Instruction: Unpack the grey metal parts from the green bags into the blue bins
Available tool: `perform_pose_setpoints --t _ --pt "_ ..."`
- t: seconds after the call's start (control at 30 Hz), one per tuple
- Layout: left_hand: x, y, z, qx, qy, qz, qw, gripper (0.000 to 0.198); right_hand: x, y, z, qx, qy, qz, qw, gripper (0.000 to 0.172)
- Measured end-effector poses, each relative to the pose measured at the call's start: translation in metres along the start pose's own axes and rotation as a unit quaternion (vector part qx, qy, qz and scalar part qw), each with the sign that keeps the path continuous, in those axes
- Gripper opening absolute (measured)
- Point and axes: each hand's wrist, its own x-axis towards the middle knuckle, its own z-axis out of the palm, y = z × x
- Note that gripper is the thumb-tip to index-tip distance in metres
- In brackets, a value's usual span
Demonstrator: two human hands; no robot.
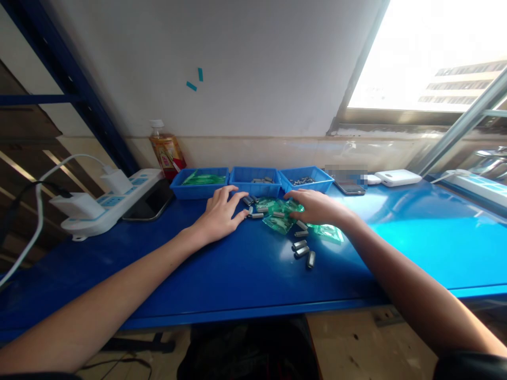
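My left hand (219, 214) rests low over the table with its fingers spread, thumb and fingertips beside a few small silver metal pieces (257, 215). Nothing is visibly held in it. My right hand (315, 206) reaches in from the other side, its thumb and fingers closed around part of a green plastic bag (296, 207) in the pile. Small green clear bags (280, 224) with metal pieces on and among them lie between the hands. Another flat green bag (328, 232) lies under the right wrist. Several loose metal pieces (301, 251) are scattered nearer to me.
Three blue bins stand along the wall: the left bin (176, 190) holds green bags, the middle bin (253, 191) and right bin (312, 187) hold small metal parts. A drink bottle (166, 150), power strip (95, 211) and phone (150, 203) are left; another phone (350, 184) lies right.
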Motion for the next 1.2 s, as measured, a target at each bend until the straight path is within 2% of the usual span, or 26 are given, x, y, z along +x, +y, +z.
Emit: perform_pose_setpoints --t 0.1,0.2,0.3,0.37,0.43,0.5,0.57,0.6,0.63,0.7,0.77,0.83,0.87,0.9,0.97,1.07,1.13,1.2 --pt "0.001 0.005 -0.005 -0.03 0.031 0.007 0.999 0.039 -0.002 -0.016 0.001 0.016 0.092 -0.05 0.994 0.053" --pt "0.002 0.02 -0.015 -0.15 0.053 -0.006 0.987 0.03 -0.006 -0.034 0.002 0.037 0.189 -0.118 0.974 0.05" --pt "0.0 0.041 -0.022 -0.356 -0.004 -0.06 0.933 0.038 -0.011 -0.054 0.004 0.058 0.216 -0.179 0.958 0.046" --pt "-0.001 0.051 -0.021 -0.422 -0.033 -0.068 0.903 0.036 -0.015 -0.066 0.007 0.065 0.215 -0.205 0.953 0.043" --pt "-0.002 0.054 -0.018 -0.441 -0.031 -0.065 0.895 0.03 -0.017 -0.074 0.008 0.071 0.231 -0.208 0.948 0.043" --pt "-0.002 0.051 -0.015 -0.426 0.006 -0.07 0.902 0.025 -0.017 -0.078 0.007 0.087 0.277 -0.164 0.943 0.04" --pt "-0.003 0.044 -0.015 -0.363 0.076 -0.068 0.926 0.02 -0.017 -0.078 0.003 0.141 0.306 -0.077 0.938 0.027" --pt "-0.003 0.041 -0.016 -0.317 0.118 -0.053 0.94 0.017 -0.016 -0.078 0.001 0.191 0.291 -0.031 0.937 0.025" --pt "-0.003 0.039 -0.017 -0.27 0.156 -0.025 0.95 0.014 -0.016 -0.077 -0.002 0.258 0.257 0.006 0.931 0.03" --pt "-0.005 0.037 -0.02 -0.197 0.199 0.06 0.958 0.012 -0.014 -0.078 -0.006 0.414 0.156 0.04 0.896 0.043" --pt "-0.008 0.039 -0.022 -0.15 0.208 0.135 0.957 0.014 -0.013 -0.079 -0.006 0.541 0.092 0.042 0.835 0.042" --pt "-0.011 0.044 -0.022 -0.103 0.201 0.162 0.961 0.017 -0.01 -0.081 -0.001 0.599 0.093 0.046 0.794 0.031" --pt "-0.012 0.046 -0.022 -0.08 0.195 0.159 0.965 0.018 -0.009 -0.081 0.002 0.601 0.111 0.051 0.79 0.026" --pt "-0.014 0.048 -0.021 -0.063 0.186 0.147 0.969 0.017 -0.008 -0.08 0.006 0.587 0.14 0.052 0.796 0.023" --pt "-0.014 0.052 -0.021 -0.061 0.164 0.104 0.979 0.018 -0.006 -0.077 0.012 0.522 0.207 0.032 0.827 0.019" --pt "-0.01 0.053 -0.023 -0.146 0.129 0.013 0.981 0.024 -0.006 -0.074 0.017 0.406 0.287 -0.03 0.867 0.018" --pt "-0.006 0.051 -0.025 -0.252 0.097 -0.049 0.962 0.035 -0.008 -0.074 0.016 0.344 0.318 -0.067 0.881 0.02" --pt "-0.002 0.049 -0.026 -0.371 0.066 -0.112 0.919 0.05 -0.011 -0.076 0.016 0.29 0.339 -0.102 0.889 0.022"
